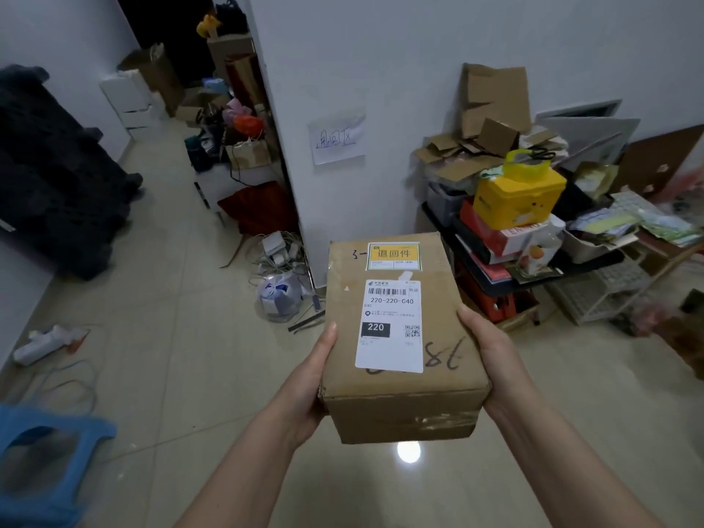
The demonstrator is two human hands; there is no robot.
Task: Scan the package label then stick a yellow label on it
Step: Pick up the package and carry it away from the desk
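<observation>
While both hands' fingers grip its side edges, the package point(400, 337) hangs above open floor point(190, 356).

Brown package point(400, 375), yellow label point(394, 255), white barcoded label point(390, 325).

- Left hand point(309, 379): positioned against the left side of the brown cardboard box point(404, 409), thumb lying along the upper left edge, palm pressed to the side wall; the remaining fingers are hidden beneath the box.
- Right hand point(491, 360): placed against the right side, thumb on the upper right edge, palm against the wall.
- Both bare forearms extend forward from the lower frame, converging toward the box.
</observation>
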